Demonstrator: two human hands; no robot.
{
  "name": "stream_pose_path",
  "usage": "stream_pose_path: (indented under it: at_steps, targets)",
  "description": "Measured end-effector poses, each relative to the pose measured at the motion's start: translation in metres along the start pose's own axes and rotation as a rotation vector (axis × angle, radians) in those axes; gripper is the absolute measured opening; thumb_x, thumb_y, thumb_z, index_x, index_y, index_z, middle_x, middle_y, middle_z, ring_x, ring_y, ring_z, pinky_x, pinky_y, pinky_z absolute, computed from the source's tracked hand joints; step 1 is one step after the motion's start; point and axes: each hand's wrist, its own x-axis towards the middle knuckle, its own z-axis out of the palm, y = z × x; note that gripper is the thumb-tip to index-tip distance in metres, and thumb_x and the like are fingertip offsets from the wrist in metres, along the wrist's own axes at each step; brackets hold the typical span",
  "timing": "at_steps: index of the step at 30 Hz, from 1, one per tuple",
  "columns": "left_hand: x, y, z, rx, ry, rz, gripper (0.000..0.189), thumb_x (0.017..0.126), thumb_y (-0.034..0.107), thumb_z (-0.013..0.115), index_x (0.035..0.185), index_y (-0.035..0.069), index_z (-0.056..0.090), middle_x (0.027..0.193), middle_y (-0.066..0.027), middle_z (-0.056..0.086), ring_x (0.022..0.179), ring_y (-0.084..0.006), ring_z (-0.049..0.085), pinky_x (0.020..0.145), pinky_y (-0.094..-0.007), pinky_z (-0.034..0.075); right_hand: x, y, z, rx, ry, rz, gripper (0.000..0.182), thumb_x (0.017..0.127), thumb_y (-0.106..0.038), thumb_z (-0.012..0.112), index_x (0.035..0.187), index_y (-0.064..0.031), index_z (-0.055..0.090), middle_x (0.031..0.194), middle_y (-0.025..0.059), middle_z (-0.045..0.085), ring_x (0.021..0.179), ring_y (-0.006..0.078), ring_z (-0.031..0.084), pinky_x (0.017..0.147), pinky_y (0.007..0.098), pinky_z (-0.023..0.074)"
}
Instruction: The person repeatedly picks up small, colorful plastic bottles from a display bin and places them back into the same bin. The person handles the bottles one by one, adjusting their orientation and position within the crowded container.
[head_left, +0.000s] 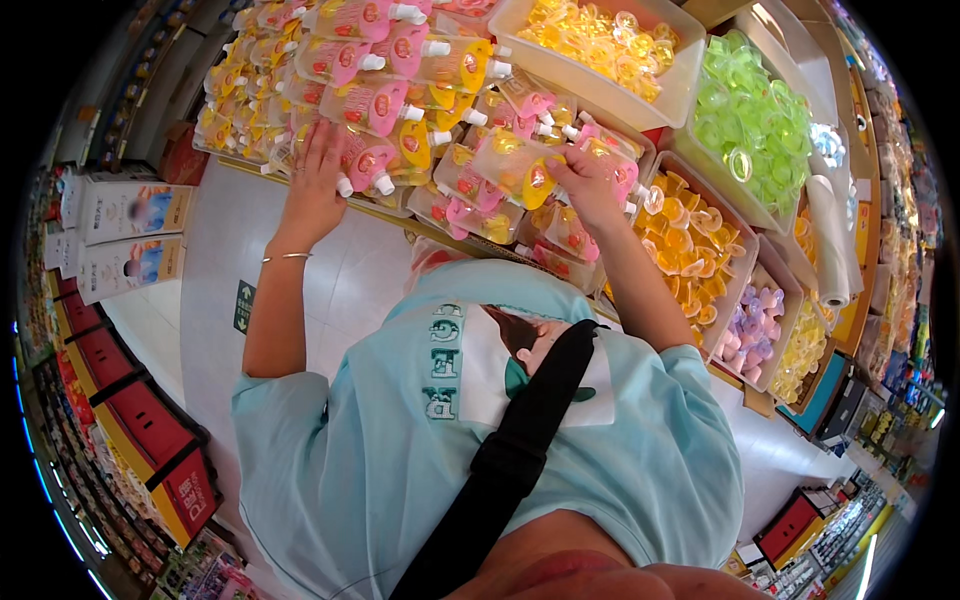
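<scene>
Between the thumb and fingers of my right hand (586, 184) is a clear spout pouch with a yellow printed end (517, 166), held by that end above other pouches. My left hand (319, 169) lies palm down on the near edge of the pile, its fingers stretched over the pouches and partly hiding them. Next to it is a pink-printed spout pouch (367, 161) with a white cap. Rows of pink pouches (364, 105) and smaller yellow pouches (247, 94) extend behind and to the left. More pouches (469, 214) lie loosely below the held one.
Plastic bins hold yellow jelly cups (607, 41), green jelly cups (750, 120), orange jelly cups (686, 240) and purple-pink jelly cups (752, 330). A plastic bag roll (827, 247) stands at the right. White cartons (135, 232) are stacked on the floor at left.
</scene>
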Motion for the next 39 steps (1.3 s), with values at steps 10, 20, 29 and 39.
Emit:
stream_pose_path:
  at_steps: [10,20,29,39]
  targets:
    - [0.003,-0.017,-0.016,0.220,-0.087,0.016,0.080,0.063,0.003,0.061,0.133,0.016,0.023,0.137,-0.0101,0.023,0.127,-0.0292,0.021,0.100,-0.0467,0.024,0.054,0.013,-0.002,-0.465,0.062,-0.016,0.039,0.083,-0.019,0.053,0.118,-0.0048,0.045,0.107,0.0087,0.053,0.100,0.0195,0.049,0.085,0.0294,0.0395]
    - [0.005,-0.051,-0.004,0.033,0.155,0.144,0.067,0.057,0.007,0.068,0.118,0.012,0.041,0.114,-0.0113,0.040,0.112,-0.0316,0.038,0.092,-0.0409,0.034,0.038,0.004,0.027,-0.848,0.274,-0.449,0.038,0.077,-0.019,0.057,0.110,-0.0033,0.048,0.117,0.0164,0.046,0.107,0.0315,0.045,0.089,0.0372,0.0375]
    - [0.022,-0.018,-0.006,-0.106,0.182,0.341,0.062,0.058,0.009,0.068,0.115,0.010,0.044,0.112,-0.0115,0.042,0.106,-0.0313,0.041,0.089,-0.0400,0.036,0.007,-0.038,0.103,-0.573,-0.140,-0.405,0.051,0.073,-0.026,0.064,0.115,-0.0033,0.046,0.105,0.0153,0.054,0.097,0.0239,0.053,0.081,0.0321,0.0425]
    - [0.040,-0.025,-0.010,-0.238,0.073,0.558,0.068,0.064,0.020,0.068,0.123,0.007,0.037,0.123,-0.0113,0.038,0.112,-0.0306,0.037,0.092,-0.0401,0.034,0.045,-0.010,0.150,-0.196,-0.130,-0.155,0.022,0.083,-0.021,0.054,0.094,-0.0023,0.051,0.080,0.0029,0.058,0.072,0.0144,0.057,0.061,0.0271,0.0459]
